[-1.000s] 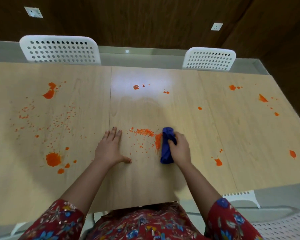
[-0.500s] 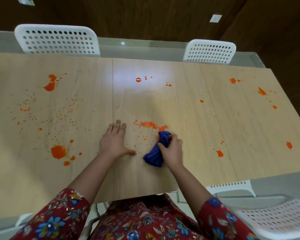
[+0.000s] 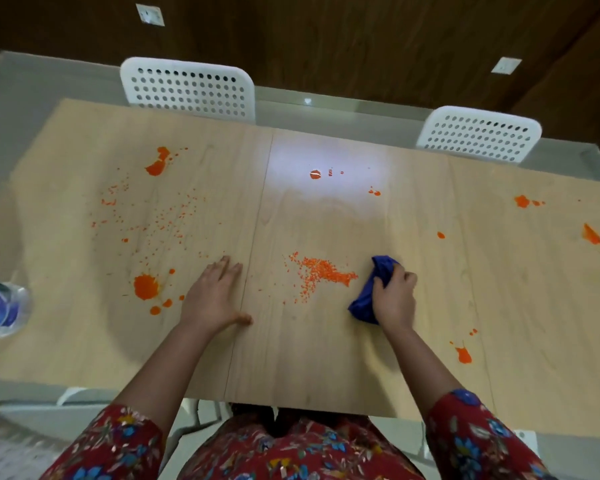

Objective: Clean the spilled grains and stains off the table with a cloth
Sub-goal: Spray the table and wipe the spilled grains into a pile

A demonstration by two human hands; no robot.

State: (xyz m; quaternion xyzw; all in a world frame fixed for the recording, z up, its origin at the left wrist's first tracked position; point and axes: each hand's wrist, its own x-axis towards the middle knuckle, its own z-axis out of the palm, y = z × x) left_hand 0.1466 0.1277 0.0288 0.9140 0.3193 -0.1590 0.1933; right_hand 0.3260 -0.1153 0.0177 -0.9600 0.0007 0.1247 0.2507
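A light wooden table (image 3: pixel 326 358) carries orange grains and stains. A heap of orange grains (image 3: pixel 321 273) lies in the middle, just left of a crumpled blue cloth (image 3: pixel 369 296). My right hand (image 3: pixel 394 297) grips that cloth and presses it on the table. My left hand (image 3: pixel 215 296) lies flat on the table, fingers spread, left of the heap. Scattered grains (image 3: pixel 160 220) cover the left part. A large orange stain (image 3: pixel 146 286) sits beside my left hand, and another stain (image 3: pixel 158 162) is further back.
More orange stains mark the right side (image 3: pixel 593 234) and near right (image 3: pixel 463 355). A clear plastic bottle with a purple label (image 3: pixel 0 306) stands at the left edge. Two white perforated chairs (image 3: pixel 187 88) (image 3: pixel 478 135) stand behind the table.
My right hand has drawn the blue cloth to the right, away from the grain heap, leaving the grains bunched together. My left hand stays flat. The view has shifted, and the bottle now shows at left.
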